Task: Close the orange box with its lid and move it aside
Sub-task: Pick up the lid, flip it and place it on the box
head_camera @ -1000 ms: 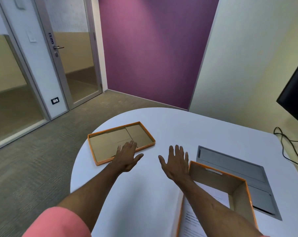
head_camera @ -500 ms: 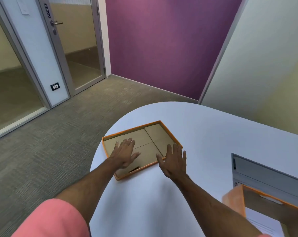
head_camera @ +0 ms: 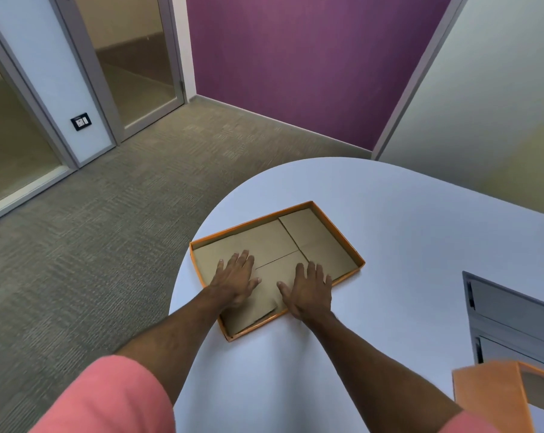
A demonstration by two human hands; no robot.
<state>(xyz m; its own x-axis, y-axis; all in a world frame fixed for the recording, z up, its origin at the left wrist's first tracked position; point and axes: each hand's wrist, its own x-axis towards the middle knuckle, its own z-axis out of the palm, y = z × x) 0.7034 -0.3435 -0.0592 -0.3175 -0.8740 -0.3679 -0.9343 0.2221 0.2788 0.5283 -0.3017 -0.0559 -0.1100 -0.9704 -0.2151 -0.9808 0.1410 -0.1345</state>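
The orange lid (head_camera: 314,232) lies upside down on the white table (head_camera: 405,245), brown cardboard inside facing up, near the table's rounded left end. My left hand (head_camera: 236,279) is spread flat over the lid's near left part. My right hand (head_camera: 309,292) hovers or rests over the lid's near edge, fingers apart. Neither hand grips anything. Only a corner of the open orange box (head_camera: 489,398) shows at the bottom right.
A grey recessed cable hatch (head_camera: 511,320) is set in the table at the right, just beyond the box. The table's curved edge drops to carpet on the left. Glass doors and a purple wall stand further back.
Both hands have moved forward over the lid, from in front of it to onto it. The view has swung left, so the orange box has slid to the bottom right corner.
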